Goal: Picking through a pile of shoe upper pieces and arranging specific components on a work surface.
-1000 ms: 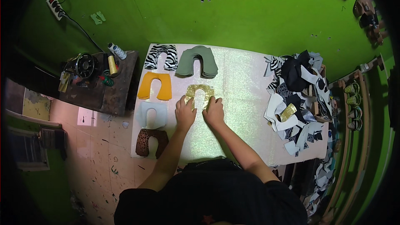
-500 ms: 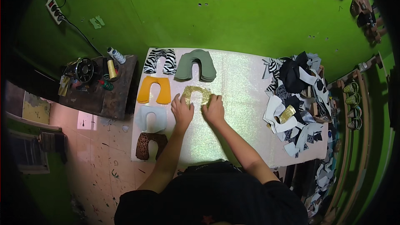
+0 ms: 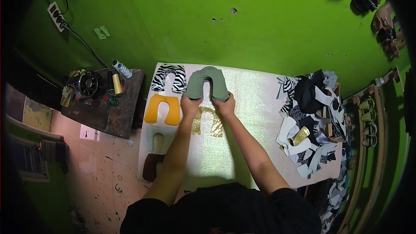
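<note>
A thick stack of grey-green arch-shaped pieces is between my hands at the table's back. My left hand is closed on the end of its left leg. My right hand grips the end of the right leg, fingers wrapped round it. Just below, a gold shiny arch piece lies flat. To the left are zebra-striped arch pieces, an orange-yellow stack, pale grey-blue arch pieces and brown patterned ones. My left arm partly covers the last two.
A pale shimmering sheet covers the table. A heap of mixed scraps lies at its right end. A dark sewing-machine table with thread cones stands at left. Sandals hang on a rack at right.
Both hands have moved from the gold arch up to the green stack and taken hold of its two ends. The gold piece is left lying on the table. The whole view has shifted slightly.
</note>
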Tool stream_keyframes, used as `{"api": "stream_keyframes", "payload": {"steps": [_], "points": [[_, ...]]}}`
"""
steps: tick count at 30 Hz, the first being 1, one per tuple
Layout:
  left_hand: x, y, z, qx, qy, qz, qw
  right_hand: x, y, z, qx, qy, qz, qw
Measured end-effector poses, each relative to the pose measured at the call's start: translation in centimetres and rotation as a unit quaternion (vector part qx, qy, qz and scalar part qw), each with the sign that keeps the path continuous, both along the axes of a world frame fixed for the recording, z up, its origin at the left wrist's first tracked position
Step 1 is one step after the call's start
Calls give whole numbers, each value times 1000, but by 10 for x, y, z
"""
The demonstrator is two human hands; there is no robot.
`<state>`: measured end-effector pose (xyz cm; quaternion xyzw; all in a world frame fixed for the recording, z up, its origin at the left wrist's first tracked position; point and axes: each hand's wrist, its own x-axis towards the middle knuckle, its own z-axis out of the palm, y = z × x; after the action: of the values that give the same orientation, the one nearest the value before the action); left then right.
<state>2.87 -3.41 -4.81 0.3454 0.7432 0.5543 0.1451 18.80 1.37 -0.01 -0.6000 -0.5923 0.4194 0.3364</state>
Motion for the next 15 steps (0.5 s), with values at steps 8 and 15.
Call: {"api": "stream_keyframes", "payload": {"steps": [8,15], "points": [[22,11,22,20,-64,-3,998,5,4,12,-11,77,-21,997],[9,12,-1,61,-48,-13,997,-2,3,13,-23,66,-19,997]]}}
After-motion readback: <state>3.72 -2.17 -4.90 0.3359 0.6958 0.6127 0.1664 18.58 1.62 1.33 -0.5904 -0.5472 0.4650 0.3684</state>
